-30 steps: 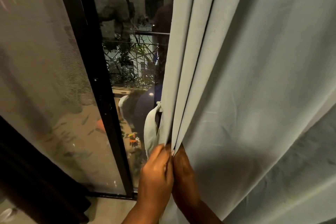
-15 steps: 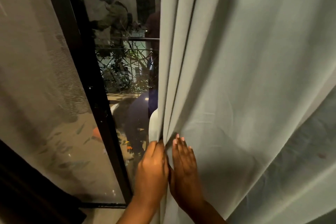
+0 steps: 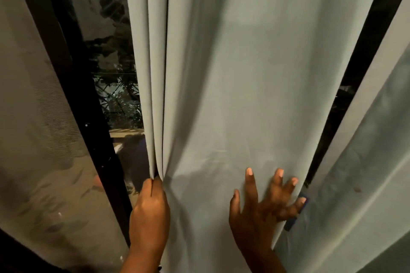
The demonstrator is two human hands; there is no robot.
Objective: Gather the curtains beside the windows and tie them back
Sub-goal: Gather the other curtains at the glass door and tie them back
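Two folds of the curtain (image 3: 233,95) are pinched in the left hand (image 3: 150,208). The rest hangs flat under the right hand (image 3: 264,206), whose fingers are spread wide. Gathering is judged barely begun; no tie is seen.

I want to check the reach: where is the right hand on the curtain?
In the head view, the right hand lies lower right, fingers spread on the grey curtain near its right edge, apart from the left hand gripping the folds.
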